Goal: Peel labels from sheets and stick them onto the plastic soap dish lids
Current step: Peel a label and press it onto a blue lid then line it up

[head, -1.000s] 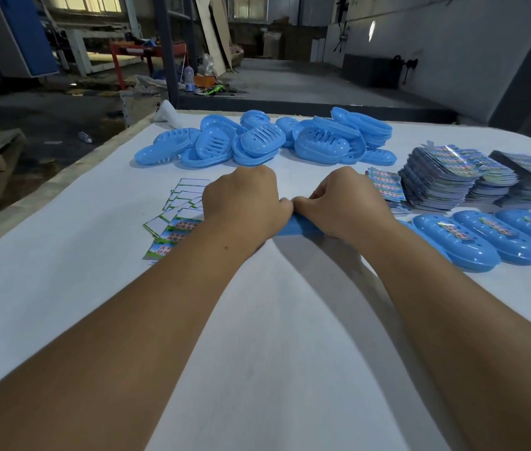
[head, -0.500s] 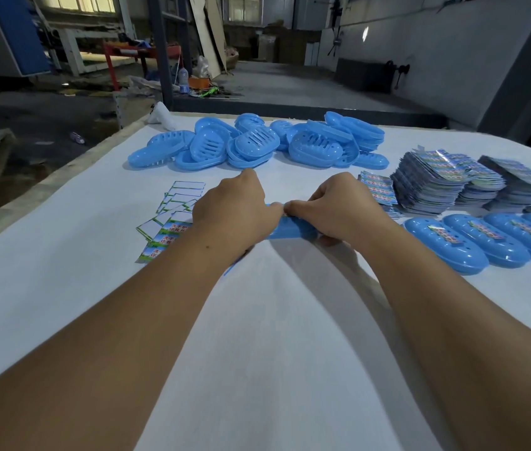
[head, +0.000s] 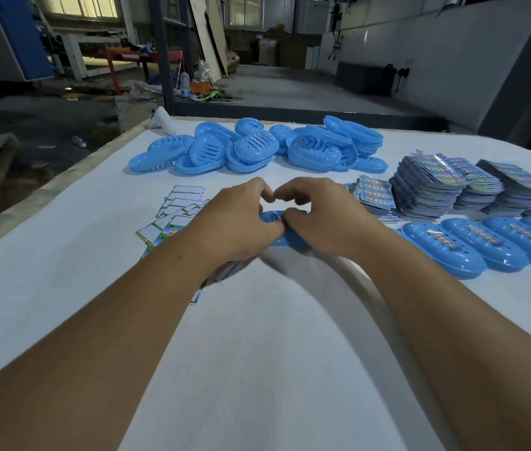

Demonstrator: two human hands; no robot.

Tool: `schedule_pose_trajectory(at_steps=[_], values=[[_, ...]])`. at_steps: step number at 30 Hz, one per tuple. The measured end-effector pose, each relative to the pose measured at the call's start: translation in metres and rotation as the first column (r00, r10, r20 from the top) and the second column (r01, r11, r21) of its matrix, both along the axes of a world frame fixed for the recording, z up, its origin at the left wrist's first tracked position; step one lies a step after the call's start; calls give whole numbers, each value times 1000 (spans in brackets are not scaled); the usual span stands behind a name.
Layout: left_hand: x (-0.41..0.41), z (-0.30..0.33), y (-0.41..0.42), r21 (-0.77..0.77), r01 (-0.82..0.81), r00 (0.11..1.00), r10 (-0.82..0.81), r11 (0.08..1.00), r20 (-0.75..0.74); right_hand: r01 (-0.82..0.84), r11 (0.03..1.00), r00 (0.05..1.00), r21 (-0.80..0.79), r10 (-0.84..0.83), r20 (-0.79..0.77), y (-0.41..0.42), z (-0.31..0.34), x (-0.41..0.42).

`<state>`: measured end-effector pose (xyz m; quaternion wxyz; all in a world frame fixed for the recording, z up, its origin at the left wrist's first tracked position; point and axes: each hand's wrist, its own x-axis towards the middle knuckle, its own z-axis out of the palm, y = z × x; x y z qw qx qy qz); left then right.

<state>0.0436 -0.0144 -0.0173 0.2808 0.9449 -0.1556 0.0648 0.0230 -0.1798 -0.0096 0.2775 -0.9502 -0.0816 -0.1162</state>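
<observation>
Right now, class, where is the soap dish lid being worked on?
In the head view, the lid lies mid-table under both hands, between spent backing sheets and finished lids.

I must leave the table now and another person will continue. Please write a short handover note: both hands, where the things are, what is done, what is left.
Left hand and right hand: both meet over one blue soap dish lid at the table centre, fingers curled on it; whether a label is under them is hidden.
Things: unlabelled blue dish parts piled at the far side; label sheet stacks far right; used backing sheets left of the hands.
Done: a row of labelled lids at the right.
Left: finish this lid, add it to the row, then work through the pile.
</observation>
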Motion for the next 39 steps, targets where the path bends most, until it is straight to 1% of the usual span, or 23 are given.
schedule_pose_trajectory(at_steps=[3, 5, 9, 11, 13, 14, 16, 19, 21, 26, 32, 36, 39], values=[[2, 2, 3, -106, 59, 994, -69, 993, -86, -95, 995, 994, 33, 97, -57, -1, 6, -5], [3, 2, 5, -172, 76, 991, -93, 982, -92, -120, 992, 987, 31, 123, -101, -5, 9, -9], [5, 2, 6, -302, 109, 991, -127, 947, -40, -117, 986, 987, -120, 103, -121, -10, 12, -18], [5, 2, 4, -343, 85, 996, -85, 936, 14, -80, 969, 993, -235, 57, -105, -8, 12, -20], [4, 0, 4, -311, 36, 995, -6, 950, 99, -4, 917, 995, -399, -34, -89, -6, 14, -22], [3, -1, 4, -276, 17, 989, 24, 961, 145, 30, 890, 993, -454, -79, -88, -6, 16, -23], [1, -4, 4, -224, 9, 979, 37, 974, 201, 79, 862, 981, -500, -156, -115, -9, 19, -26], [0, -6, 1, -205, 24, 979, 18, 978, 204, 113, 834, 957, -540, -236, -166, -19, 25, -32], [0, -6, 0, -202, 38, 980, 4, 979, 200, 117, 832, 948, -542, -257, -189, -24, 29, -32], [1, -8, -1, -191, 44, 980, -6, 981, 198, 131, 864, 927, -486, -280, -250, -33, 31, -31], [3, -8, 0, -175, 41, 975, -2, 984, 220, 207, 870, 918, -448, -330, -218, -50, 26, -25], [3, -9, 2, -176, 50, 971, -7, 983, 237, 307, 852, 900, -424, -405, -163, -64, 22, -19], [2, -9, 3, -179, 49, 969, -3, 983, 248, 353, 845, 885, -401, -441, -152, -73, 21, -16]])
